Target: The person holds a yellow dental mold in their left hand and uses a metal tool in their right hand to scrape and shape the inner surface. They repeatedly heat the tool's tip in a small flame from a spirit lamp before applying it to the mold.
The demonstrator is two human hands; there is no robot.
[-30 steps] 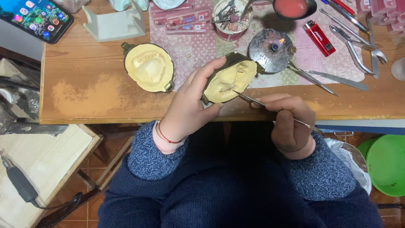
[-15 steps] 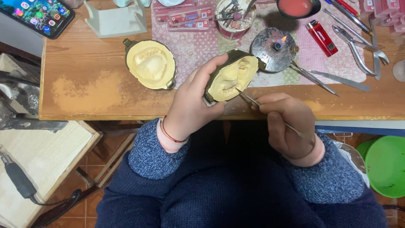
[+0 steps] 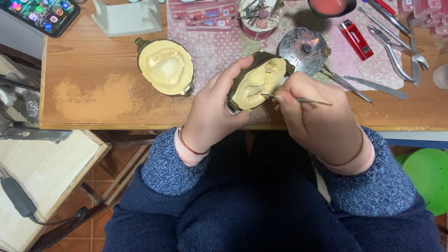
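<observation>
Right now the left hand (image 3: pixel 210 114) is wrapped around a dark flask half (image 3: pixel 257 80) filled with pale yellow plaster, thumb over its upper left rim and fingers curled beneath, holding it tilted just above the near edge of the wooden table (image 3: pixel 93 93). Just to its right, the right hand (image 3: pixel 317 119) pinches a thin metal tool (image 3: pixel 298 99) between thumb and fingers, with the tip resting on the plaster surface near the middle of the mould. A second flask half (image 3: pixel 165 66), also filled with yellow plaster, lies flat on the table to the left, apart from both hands. Beyond the held flask, touching close behind it, stands a small round metal burner (image 3: pixel 305 46) with a tiny flame, set on a pink patterned mat (image 3: pixel 214 46). Farther right on the mat lie a red lighter (image 3: pixel 356 39) and metal pliers (image 3: pixel 396 49). At the far edge sit a tin of small instruments (image 3: pixel 259 16) and a bowl of pink material (image 3: pixel 331 6). A phone (image 3: pixel 39 14) lies at the far left corner, and a green basin (image 3: pixel 427 179) sits low on the right, below the table.
</observation>
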